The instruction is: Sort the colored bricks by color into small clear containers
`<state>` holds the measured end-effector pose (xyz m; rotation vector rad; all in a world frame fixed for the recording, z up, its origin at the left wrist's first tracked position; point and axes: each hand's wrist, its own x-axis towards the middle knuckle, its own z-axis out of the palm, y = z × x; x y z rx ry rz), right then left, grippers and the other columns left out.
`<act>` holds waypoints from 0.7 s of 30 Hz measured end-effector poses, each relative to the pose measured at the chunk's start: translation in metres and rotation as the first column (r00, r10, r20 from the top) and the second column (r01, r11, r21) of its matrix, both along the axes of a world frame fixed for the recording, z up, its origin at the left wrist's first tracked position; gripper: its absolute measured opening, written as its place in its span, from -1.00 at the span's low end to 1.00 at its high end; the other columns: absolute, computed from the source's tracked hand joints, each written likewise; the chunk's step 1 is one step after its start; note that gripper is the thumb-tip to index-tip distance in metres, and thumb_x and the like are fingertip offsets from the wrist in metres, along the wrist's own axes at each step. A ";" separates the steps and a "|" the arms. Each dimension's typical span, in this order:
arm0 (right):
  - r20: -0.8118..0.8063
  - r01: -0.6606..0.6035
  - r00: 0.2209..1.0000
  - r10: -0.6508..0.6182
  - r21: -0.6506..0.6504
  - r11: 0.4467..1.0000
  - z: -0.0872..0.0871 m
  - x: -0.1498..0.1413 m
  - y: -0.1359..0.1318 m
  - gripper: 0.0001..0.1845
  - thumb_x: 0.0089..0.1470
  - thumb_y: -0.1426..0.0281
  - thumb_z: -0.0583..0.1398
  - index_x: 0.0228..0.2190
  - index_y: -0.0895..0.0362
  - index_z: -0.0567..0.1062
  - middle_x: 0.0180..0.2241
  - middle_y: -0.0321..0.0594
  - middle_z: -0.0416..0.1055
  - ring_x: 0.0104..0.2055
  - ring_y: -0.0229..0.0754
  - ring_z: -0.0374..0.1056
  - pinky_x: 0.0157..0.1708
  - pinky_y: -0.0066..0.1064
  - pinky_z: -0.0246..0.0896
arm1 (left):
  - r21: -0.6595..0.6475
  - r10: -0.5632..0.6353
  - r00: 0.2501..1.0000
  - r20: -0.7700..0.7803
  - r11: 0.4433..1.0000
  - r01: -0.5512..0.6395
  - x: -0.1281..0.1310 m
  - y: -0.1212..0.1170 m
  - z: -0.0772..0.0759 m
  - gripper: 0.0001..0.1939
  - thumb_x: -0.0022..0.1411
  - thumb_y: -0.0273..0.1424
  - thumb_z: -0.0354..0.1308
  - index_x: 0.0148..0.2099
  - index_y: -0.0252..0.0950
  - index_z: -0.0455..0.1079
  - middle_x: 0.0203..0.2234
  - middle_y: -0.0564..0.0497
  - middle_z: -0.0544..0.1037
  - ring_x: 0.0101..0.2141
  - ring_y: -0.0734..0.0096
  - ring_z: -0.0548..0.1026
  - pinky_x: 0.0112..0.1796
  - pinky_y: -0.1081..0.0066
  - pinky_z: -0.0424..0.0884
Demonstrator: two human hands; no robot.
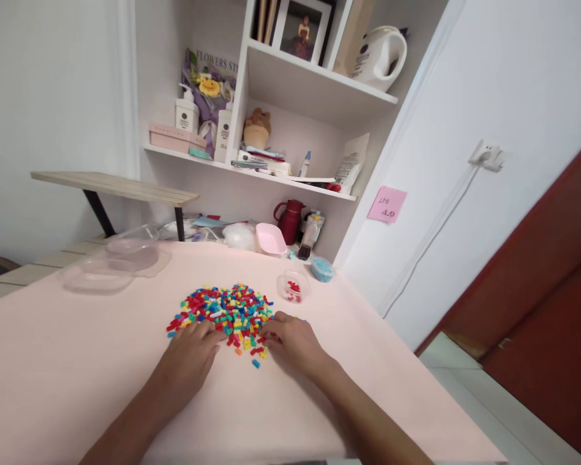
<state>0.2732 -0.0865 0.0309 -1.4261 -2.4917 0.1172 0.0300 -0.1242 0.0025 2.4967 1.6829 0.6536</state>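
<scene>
A loose heap of small toy building bricks (pixel 232 307) in many colours lies on the pink table top. My left hand (pixel 193 345) rests palm down at its near left edge. Its fingers reach onto the bricks and its thumb lies apart from them; nothing shows in its grasp. Against the near right edge of the heap, my right hand (pixel 288 336) has its fingers curled and drawn together at the bricks. What sits between those fingertips is hidden. A few stray bricks, one of them a blue brick (pixel 256 363), lie between the hands.
Beyond the heap stands a clear tub (pixel 281 287) with red bricks, and right of it a tub of light blue pieces (pixel 322 268). Clear plastic containers (pixel 97 274) lie at left. A pink basket (pixel 271 239), a red jug (pixel 290 219) and a bottle (pixel 310 236) line the back.
</scene>
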 end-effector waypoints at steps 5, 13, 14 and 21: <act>-0.032 -0.017 0.999 0.017 0.011 1.000 0.001 -0.006 0.003 -0.79 0.08 0.46 0.15 -0.35 -0.03 0.58 -0.27 -0.30 0.50 -0.29 -0.21 0.38 -0.38 -0.46 0.06 | -0.013 -0.002 1.000 0.004 1.000 0.002 0.000 -0.001 0.001 -0.63 0.31 -0.42 -0.13 -0.04 -0.11 0.48 -0.20 -0.05 0.48 -0.14 0.23 0.40 -0.09 0.19 0.27; -0.643 0.054 0.761 -0.090 -0.075 0.996 0.013 0.028 0.039 -0.82 0.04 0.30 0.17 -0.46 0.09 0.55 -0.49 -0.29 0.47 -0.49 -0.23 0.34 -0.44 -0.44 0.18 | -0.017 -0.001 1.000 0.000 1.000 0.001 0.000 -0.002 0.001 -0.63 0.33 -0.41 -0.14 -0.03 -0.11 0.47 -0.20 -0.04 0.48 -0.13 0.23 0.40 -0.10 0.19 0.27; -0.718 0.097 0.683 -0.136 -0.095 0.991 0.015 0.033 0.045 -0.79 0.03 0.25 0.18 -0.45 0.11 0.54 -0.51 -0.29 0.46 -0.53 -0.24 0.32 -0.47 -0.43 0.19 | -0.018 0.003 1.000 -0.001 1.000 -0.003 0.000 -0.002 0.001 -0.63 0.33 -0.42 -0.15 -0.04 -0.11 0.47 -0.19 -0.04 0.48 -0.13 0.23 0.40 -0.09 0.19 0.27; -0.877 0.451 0.384 -0.288 -0.094 0.887 0.007 0.061 0.077 -0.62 0.00 0.11 0.17 -0.32 0.15 0.56 -0.42 -0.20 0.48 -0.54 -0.21 0.33 -0.51 -0.40 0.23 | -0.022 -0.002 1.000 0.000 1.000 0.002 0.000 -0.001 0.002 -0.63 0.33 -0.42 -0.14 -0.03 -0.13 0.47 -0.18 -0.06 0.49 -0.11 0.20 0.40 -0.08 0.17 0.27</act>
